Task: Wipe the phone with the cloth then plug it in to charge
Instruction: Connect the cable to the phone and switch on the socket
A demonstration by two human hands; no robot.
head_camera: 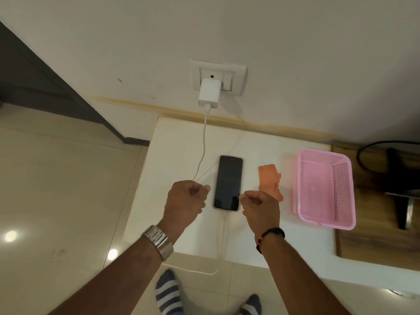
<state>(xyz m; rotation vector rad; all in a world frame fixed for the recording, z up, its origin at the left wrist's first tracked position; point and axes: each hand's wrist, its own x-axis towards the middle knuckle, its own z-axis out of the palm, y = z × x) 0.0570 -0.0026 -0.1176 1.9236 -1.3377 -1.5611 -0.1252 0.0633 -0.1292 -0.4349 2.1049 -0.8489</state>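
A dark phone (228, 183) lies face up on the white table (172, 155), its screen off. A white cable (203, 142) runs from the white charger (209, 93) in the wall socket (218, 77) down the table, loops over the front edge and comes back up to the phone's near end. An orange cloth (269, 178) lies just right of the phone. My left hand (185, 201) is loosely curled beside the phone's left edge. My right hand (260, 206) is curled at its right edge, over the cloth's near end. Neither hand holds anything.
A pink plastic basket (325, 189) stands on the table's right end. Beyond it a wooden surface (372, 235) carries a dark object and a black cord. Tiled floor (56, 189) lies to the left. My striped socks (168, 292) show below the table edge.
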